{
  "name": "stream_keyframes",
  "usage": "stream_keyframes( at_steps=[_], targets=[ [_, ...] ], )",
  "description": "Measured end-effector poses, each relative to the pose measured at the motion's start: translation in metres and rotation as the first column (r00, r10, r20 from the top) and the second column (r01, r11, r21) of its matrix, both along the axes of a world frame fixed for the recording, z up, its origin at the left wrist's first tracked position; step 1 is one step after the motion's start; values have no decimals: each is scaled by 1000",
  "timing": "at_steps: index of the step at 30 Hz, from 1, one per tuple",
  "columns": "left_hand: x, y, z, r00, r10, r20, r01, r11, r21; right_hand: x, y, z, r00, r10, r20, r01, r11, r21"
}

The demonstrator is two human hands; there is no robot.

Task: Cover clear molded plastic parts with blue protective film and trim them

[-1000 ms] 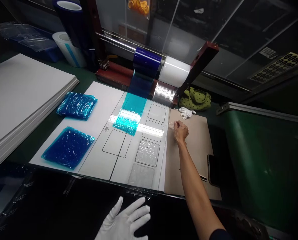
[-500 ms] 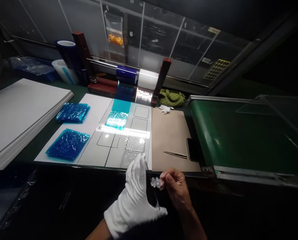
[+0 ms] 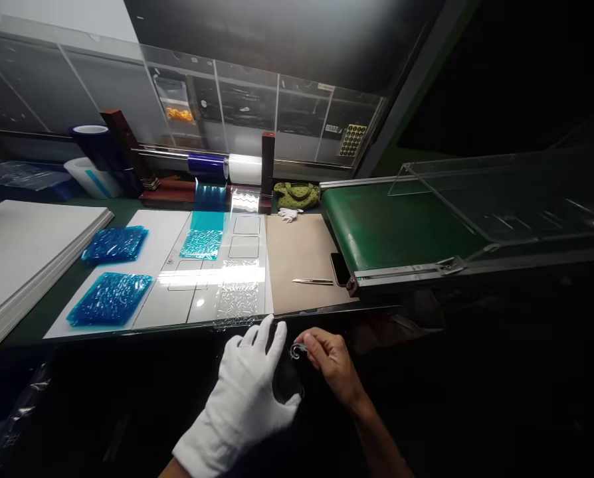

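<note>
Lying beyond the right hand point(image 3: 329, 358), smartphone point(image 3: 339, 269)

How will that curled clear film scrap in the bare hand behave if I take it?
The clear film scrap pinched by the right hand is probably very light and floppy, since it curls tightly at the fingertips. It looks thin and glossy, so it may cling to fingers or slip, and could be awkward to release.
</note>
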State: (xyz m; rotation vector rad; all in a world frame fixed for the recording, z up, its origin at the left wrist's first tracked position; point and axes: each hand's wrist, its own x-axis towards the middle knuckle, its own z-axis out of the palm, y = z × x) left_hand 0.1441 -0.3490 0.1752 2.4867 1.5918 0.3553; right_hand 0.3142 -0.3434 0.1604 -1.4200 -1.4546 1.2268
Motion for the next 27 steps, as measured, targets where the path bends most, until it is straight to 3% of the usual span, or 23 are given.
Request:
stream_keyframes(
  at_steps=[4,7,10,11,13,16,17,19,21,22,24,27],
  targets=[
    [13,-7,7,995,-21,-100,12,996,-88,0,-13,10,948,10,319,-65,984,164],
    [28,-8,9,978,-32,-204,11,995,-103,-4,-23,13,793,-20,608,-198,936,290],
    [40,-7,10,955,-36,-294,21,998,-54,-5,-31,11,681,-67,729,-271,902,336],
    [42,-7,11,954,-40,-296,30,999,-37,-3,-32,10,695,-77,715,-254,904,344],
    [40,-7,9,972,-71,-223,71,997,-9,4,-33,8,800,-92,593,-144,930,338],
    [30,-9,-4,987,-152,58,147,986,79,14,-31,2,987,-92,134,71,986,151],
    [28,-11,-11,972,-172,161,153,980,124,17,-30,-1,993,-99,-59,102,993,50],
    [27,-13,-26,918,-195,346,128,970,207,19,-28,-8,917,-130,-378,88,988,-127],
    [32,-15,-37,856,-201,477,86,964,252,22,-25,-12,832,-157,-533,36,973,-230],
    [35,-15,-39,838,-198,508,69,963,260,23,-23,-13,819,-161,-550,23,968,-250],
    [43,-14,-35,865,-176,471,67,969,238,27,-22,-10,872,-163,-462,72,975,-209],
    [52,-10,-18,977,-112,181,99,992,79,25,-26,-1,984,-174,26,173,984,50]
  ],
)
